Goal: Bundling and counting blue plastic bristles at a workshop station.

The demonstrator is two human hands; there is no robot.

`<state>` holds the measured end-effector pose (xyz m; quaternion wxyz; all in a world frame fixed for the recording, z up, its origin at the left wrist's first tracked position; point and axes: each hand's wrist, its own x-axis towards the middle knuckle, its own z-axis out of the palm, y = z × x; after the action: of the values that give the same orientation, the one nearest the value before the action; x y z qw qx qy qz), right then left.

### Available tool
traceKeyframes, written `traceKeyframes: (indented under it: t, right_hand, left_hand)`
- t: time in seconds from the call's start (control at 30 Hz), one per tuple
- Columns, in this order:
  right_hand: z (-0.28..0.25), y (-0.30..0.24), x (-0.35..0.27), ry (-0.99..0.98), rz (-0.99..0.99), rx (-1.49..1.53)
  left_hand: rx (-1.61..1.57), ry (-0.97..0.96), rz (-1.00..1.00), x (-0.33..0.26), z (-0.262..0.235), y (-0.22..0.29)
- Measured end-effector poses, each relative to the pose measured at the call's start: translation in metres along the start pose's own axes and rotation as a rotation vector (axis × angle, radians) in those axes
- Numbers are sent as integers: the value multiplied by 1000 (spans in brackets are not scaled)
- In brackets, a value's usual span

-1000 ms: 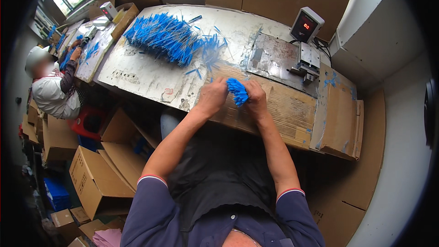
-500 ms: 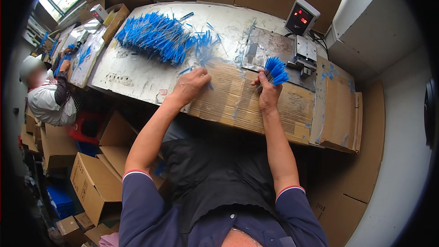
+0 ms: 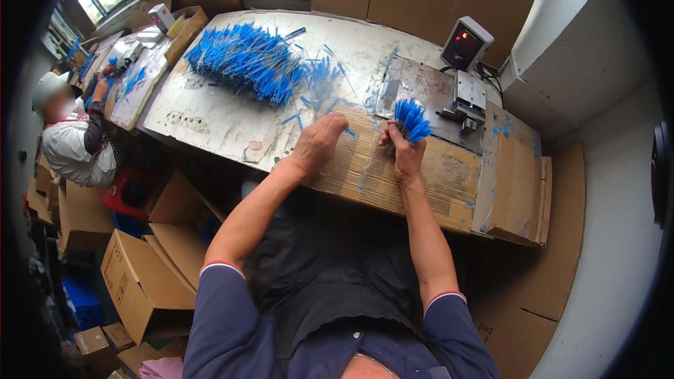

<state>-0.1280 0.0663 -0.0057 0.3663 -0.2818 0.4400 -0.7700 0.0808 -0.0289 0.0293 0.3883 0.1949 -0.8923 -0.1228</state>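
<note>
Right hand (image 3: 401,156) closed in a fist around a small bundle of blue-tipped sticks (image 3: 411,119), tips fanned upward and outward, held just above the flattened cardboard sheet (image 3: 414,175) that covers the near edge of the counter (image 3: 210,116). Bundle just in front of a grey metal plate (image 3: 421,88), beside a small bench machine (image 3: 469,102) with a dark display box (image 3: 465,43) behind it (red light showing on its face). Left hand (image 3: 319,142) palm down, fingers curled loosely, resting on the cardboard's left end where it meets the white counter top; whether anything is pinched under those fingers cannot be told. A few loose blue sticks (image 3: 295,118) scattered just beyond the left hand. Farther back on the counter, a large heap of the same blue sticks (image 3: 242,60), well apart from both hands. Brown cartons (image 3: 140,284) on the floor at the left. Another person (image 3: 70,144) in a white top and cap seated at the neighbouring counter far left, hands on more blue sticks there.
</note>
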Motion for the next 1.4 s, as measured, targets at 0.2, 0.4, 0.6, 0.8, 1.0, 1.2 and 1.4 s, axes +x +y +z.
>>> traceKeyframes:
  t: [0.2,0.4,0.6,0.8,1.0,1.2,1.4]
  right_hand:
    - [5,-2,-4,-62,-13,-21]
    - [4,-8,-5,-118,-12,4]
    - [2,-5,-4,-109,-51,100]
    - [-3,-12,-1,-76,22,175]
    - [-1,-7,0,43,34,152]
    - [-6,-8,0,80,18,154]
    - [7,-13,-5,51,71,120]
  left_hand:
    - [-149,207,-107,23,26,40]
    - [-419,122,-515,46,38,63]
    - [-524,136,-542,46,59,74]
    - [-310,117,-486,28,37,47]
    - [5,-100,-157,-3,7,20]
    - [69,-328,41,-15,-6,15]
    - [205,-321,192,-14,-10,11]
